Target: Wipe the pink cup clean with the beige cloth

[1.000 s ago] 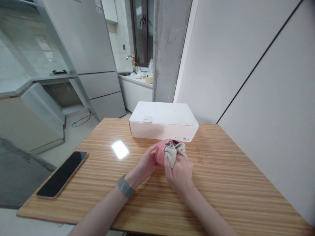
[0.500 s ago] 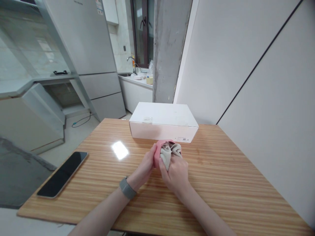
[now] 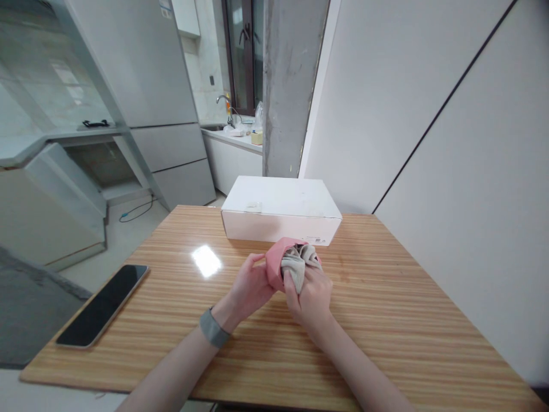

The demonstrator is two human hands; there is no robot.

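Observation:
Both my hands work a small cloth bundle over the middle of the wooden table (image 3: pixel 386 320). The bundle is a pink sock (image 3: pixel 274 264) wrapped around a beige sock (image 3: pixel 297 264). My left hand (image 3: pixel 249 286), with a grey band on its wrist, grips the pink sock from the left. My right hand (image 3: pixel 312 294) is closed on the bundle from the near side, its fingers pressed into the beige sock. The bundle sits just in front of a closed white box (image 3: pixel 281 209).
A dark phone (image 3: pixel 103 304) lies face up near the table's left edge. A white wall runs along the right side, close to the table. Behind the box stand a grey pillar (image 3: pixel 291 86), a refrigerator and a kitchen counter with a sink.
The hands have kept kneading the sock bundle in about the same place. The left fingers have shifted on the pink sock, and more pink shows on the left of the bundle.

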